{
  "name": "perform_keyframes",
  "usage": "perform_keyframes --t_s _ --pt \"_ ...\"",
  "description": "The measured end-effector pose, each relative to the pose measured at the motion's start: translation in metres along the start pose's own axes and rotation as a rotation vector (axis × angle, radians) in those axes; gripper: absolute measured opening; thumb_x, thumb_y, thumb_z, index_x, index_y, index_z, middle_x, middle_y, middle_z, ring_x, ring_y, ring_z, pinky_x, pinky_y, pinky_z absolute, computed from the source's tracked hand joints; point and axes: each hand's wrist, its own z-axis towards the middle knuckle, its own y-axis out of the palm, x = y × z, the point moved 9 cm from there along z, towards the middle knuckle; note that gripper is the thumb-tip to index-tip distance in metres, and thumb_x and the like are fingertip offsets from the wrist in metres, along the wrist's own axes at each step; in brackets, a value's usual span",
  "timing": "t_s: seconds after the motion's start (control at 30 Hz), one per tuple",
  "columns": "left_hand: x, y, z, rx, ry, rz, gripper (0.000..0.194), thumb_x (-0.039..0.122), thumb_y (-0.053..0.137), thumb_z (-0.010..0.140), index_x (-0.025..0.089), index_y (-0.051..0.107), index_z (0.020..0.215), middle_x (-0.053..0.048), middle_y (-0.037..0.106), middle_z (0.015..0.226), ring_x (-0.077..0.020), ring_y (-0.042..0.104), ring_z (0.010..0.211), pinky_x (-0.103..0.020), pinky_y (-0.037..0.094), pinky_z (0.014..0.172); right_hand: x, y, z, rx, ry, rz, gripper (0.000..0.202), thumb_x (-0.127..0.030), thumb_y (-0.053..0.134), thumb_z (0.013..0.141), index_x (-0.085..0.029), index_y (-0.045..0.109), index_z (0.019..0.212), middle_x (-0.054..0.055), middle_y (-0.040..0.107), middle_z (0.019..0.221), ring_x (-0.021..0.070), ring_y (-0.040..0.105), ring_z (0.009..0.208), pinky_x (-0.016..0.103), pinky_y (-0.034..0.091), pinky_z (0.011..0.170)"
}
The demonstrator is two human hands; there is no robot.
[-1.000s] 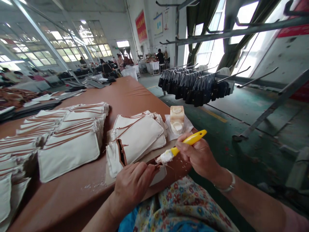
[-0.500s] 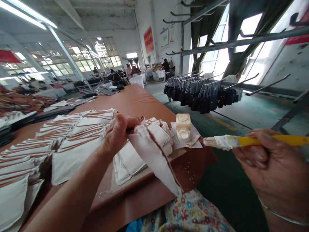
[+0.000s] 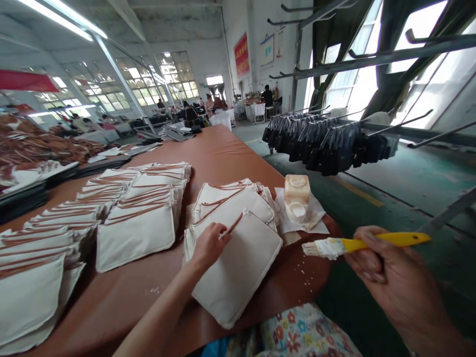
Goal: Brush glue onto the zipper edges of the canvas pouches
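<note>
A white stitched fabric panel (image 3: 241, 263) with a brown edge lies slanted over the front of a pile of similar panels (image 3: 241, 201). At its upper left edge is my left hand (image 3: 211, 245), fingers closed on the brown strip there. My right hand (image 3: 383, 258) grips a brush (image 3: 357, 244) by its yellow handle, held in the air right of the table edge. White paste coats the bristles, which point left. Between the pile and the brush stands a cream plastic container (image 3: 297, 191) with white paste at its opening, on a paper sheet (image 3: 318, 215).
Rows of overlapping white panels (image 3: 136, 238) lie along the left of the brown-covered table (image 3: 211, 148). White drips spot the table's near right corner. A metal rack (image 3: 372, 64) with projecting arms and hanging black pieces (image 3: 316, 146) stands to the right. Several people sit far back.
My left hand has come down and right, lowering the panel from edge-on in the air to lying face up against the pile. The brush has shifted slightly left and down.
</note>
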Motion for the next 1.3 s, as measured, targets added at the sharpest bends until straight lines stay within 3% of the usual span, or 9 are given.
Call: perform_keyframes --t_s 0.17,0.27,0.47,0.63,0.73,0.87,1.07,1.2,1.3 --pt "0.034 0.018 0.017 0.050 -0.004 0.093 0.021 0.036 0.063 0.090 0.023 0.068 0.104 -0.008 0.068 0.104 -0.0238 0.062 0.099 -0.032 0.044 0.082 0.008 0.015 -0.003 -0.049 0.023 -0.013 0.024 -0.028 0.072 0.087 -0.020 0.059 0.070 -0.004 0.038 0.048 0.0083 0.030 0.043 0.022 0.024 0.040" --pt "0.042 0.022 0.016 0.047 -0.002 0.081 0.015 0.035 0.062 0.091 0.022 0.069 0.093 -0.006 0.068 0.095 -0.0226 0.063 0.093 -0.031 0.042 0.079 0.009 0.009 -0.005 -0.036 0.027 -0.025 0.021 -0.029 0.072 0.088 -0.020 0.061 0.073 -0.004 0.040 0.049 0.0083 0.031 0.043 0.021 0.024 0.040" --pt "0.039 0.027 0.023 -0.011 -0.081 -0.014 0.028 0.048 0.057 0.092 0.023 0.069 0.099 -0.008 0.069 0.112 -0.0228 0.064 0.102 -0.030 0.044 0.081 0.015 -0.002 0.004 -0.030 0.003 -0.034 0.022 -0.031 0.074 0.087 -0.019 0.060 0.074 -0.005 0.040 0.050 0.0073 0.032 0.043 0.020 0.025 0.040" --pt "0.033 0.045 0.041 -0.124 -0.170 -0.019 0.037 0.053 0.048 0.095 0.023 0.066 0.105 -0.008 0.075 0.096 -0.0229 0.068 0.084 -0.029 0.040 0.063 0.007 -0.018 0.058 0.072 -0.300 -0.368 0.026 -0.043 0.075 0.085 -0.020 0.066 0.092 -0.004 0.052 0.058 0.0099 0.042 0.048 0.020 0.032 0.042" --pt "0.038 0.053 0.041 -0.168 -0.150 0.004 0.030 0.047 0.050 0.093 0.023 0.068 0.092 -0.008 0.075 0.093 -0.0233 0.068 0.084 -0.028 0.037 0.062 0.019 -0.015 0.105 -0.029 -0.399 -0.778 0.035 -0.052 0.063 0.091 -0.017 0.068 0.098 0.000 0.061 0.064 0.0142 0.051 0.051 0.025 0.040 0.047" --pt "0.048 0.055 0.031 -0.197 -0.103 0.032 0.029 0.041 0.049 0.093 0.022 0.066 0.081 -0.009 0.074 0.090 -0.0223 0.066 0.080 -0.027 0.033 0.061 0.049 -0.017 0.153 -0.119 -0.414 -0.929 0.032 -0.049 0.065 0.086 -0.019 0.073 0.089 0.002 0.066 0.066 0.0187 0.059 0.057 0.028 0.045 0.053" --pt "0.071 0.002 0.018 -0.210 0.014 -0.003 0.028 0.040 0.047 0.092 0.021 0.060 0.076 -0.004 0.065 0.073 -0.0200 0.059 0.072 -0.027 0.034 0.062 0.069 -0.021 0.177 -0.157 -0.460 -1.036 0.024 -0.043 0.063 0.084 -0.022 0.075 0.085 0.002 0.069 0.066 0.0210 0.064 0.059 0.029 0.048 0.058" --pt "0.089 -0.058 0.020 -0.417 0.068 -0.426 0.042 0.061 0.053 0.086 0.019 0.058 0.078 0.000 0.060 0.071 -0.0160 0.054 0.068 -0.024 0.041 0.061 0.061 -0.024 0.165 -0.193 -0.530 -1.039 0.028 -0.044 0.057 0.092 -0.022 0.074 0.096 0.005 0.073 0.079 0.0235 0.069 0.068 0.033 0.053 0.066" --pt "0.087 -0.090 0.026 -0.543 -0.007 -0.499 0.046 0.065 0.062 0.079 0.020 0.059 0.081 0.003 0.055 0.069 -0.0125 0.048 0.059 -0.021 0.039 0.052 0.059 -0.021 0.144 -0.296 -0.585 -1.034 0.022 -0.040 0.061 0.090 -0.025 0.075 0.095 0.007 0.076 0.097 0.0268 0.071 0.089 0.038 0.055 0.084"
